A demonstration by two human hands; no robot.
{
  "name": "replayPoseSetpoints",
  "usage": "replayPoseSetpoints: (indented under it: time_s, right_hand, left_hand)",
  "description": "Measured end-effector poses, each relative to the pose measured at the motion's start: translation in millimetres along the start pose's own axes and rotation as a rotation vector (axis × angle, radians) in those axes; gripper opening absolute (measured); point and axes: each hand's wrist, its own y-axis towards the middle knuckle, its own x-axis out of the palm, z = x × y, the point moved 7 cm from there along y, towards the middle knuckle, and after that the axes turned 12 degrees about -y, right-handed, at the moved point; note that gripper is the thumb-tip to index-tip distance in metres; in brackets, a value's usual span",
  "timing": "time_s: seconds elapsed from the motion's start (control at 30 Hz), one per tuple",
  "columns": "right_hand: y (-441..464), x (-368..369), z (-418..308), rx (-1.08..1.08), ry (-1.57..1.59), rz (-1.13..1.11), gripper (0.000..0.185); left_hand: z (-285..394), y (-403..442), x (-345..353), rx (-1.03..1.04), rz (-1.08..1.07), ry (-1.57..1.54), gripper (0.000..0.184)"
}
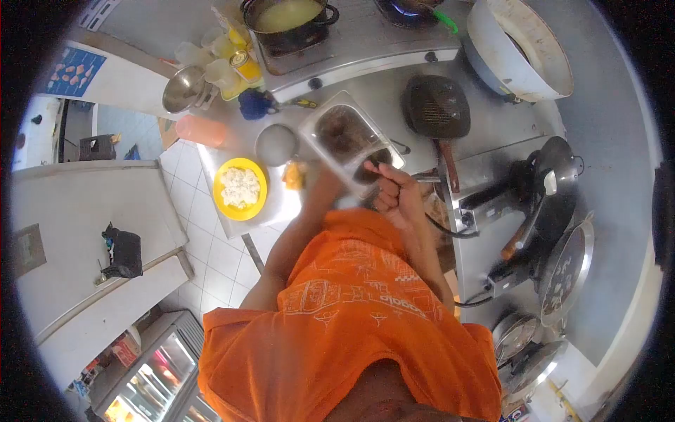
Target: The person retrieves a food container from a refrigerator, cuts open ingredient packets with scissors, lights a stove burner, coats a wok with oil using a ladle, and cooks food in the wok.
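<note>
My right hand (396,191) is at the near right corner of a metal tray (314,131) with dark contents, its fingers curled around something too small to make out. At the tray's near left side is my left hand (329,184), blurred, with its fingers hidden. To the left lies a yellow plate (261,184) of white food. A blurred orange-yellow item (294,175) and a round grey dish (277,145) sit between plate and tray.
A pot (287,15) and a lit burner stand at the back. A square grill pan (436,105) lies right of the tray. More pans (566,264) are at the far right. A pink container (201,131) and metal bowl (184,89) stand left.
</note>
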Motion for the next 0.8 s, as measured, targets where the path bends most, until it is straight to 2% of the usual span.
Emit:
replayPoseSetpoints:
  time_s: [0.27,0.37,0.47,0.57,0.67,0.8]
  right_hand:
    - [-2.4,-9.5,4.3,0.015,-0.015,0.003,0.029]
    - [-13.5,-14.2,-1.0,0.030,-0.089,0.067,0.027]
    - [-26.6,-25.4,-8.0,-0.058,-0.302,0.171,0.023]
    - [-34.3,-22.8,-22.4,-0.332,-0.832,0.228,0.023]
    - [-46.4,-1.9,-36.3,-0.739,-1.192,0.373,0.024]
    - [-45.8,6.6,-32.1,-0.652,-1.380,0.357,0.024]
  left_hand:
    - [-2.5,0.8,-0.8,-0.040,0.001,-0.036,0.053]
    - [-3.0,2.9,-1.0,-0.052,0.002,-0.051,0.053]
    - [-3.3,4.8,-2.7,-0.064,0.007,-0.072,0.053]
    - [-6.1,5.6,-3.3,-0.081,0.007,-0.088,0.053]
    - [-9.7,6.9,-3.4,-0.101,0.007,-0.107,0.053]
    - [-14.0,10.5,-4.4,-0.132,0.005,-0.136,0.054]
